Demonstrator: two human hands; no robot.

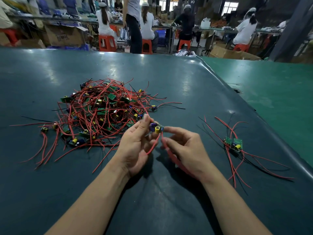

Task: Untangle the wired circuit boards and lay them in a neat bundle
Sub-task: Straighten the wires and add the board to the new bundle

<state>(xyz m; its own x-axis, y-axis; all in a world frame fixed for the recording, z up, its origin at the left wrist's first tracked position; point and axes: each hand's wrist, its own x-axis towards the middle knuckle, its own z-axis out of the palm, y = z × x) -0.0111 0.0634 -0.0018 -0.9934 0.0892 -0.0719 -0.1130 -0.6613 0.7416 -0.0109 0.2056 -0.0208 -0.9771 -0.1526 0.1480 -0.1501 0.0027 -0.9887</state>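
L hand (135, 146) pinches board (156, 128) at its fingertips, above the palm. R hand (184, 150) fingers curl round the red wires (171, 155) just below board. Board's caps face camera; wires trail down toward the wrists.

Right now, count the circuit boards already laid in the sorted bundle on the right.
2 can be made out in the sorted bundle: one board on its left, another board on its right, touching. Their wires trail towards the near edge. More may lie hidden underneath.
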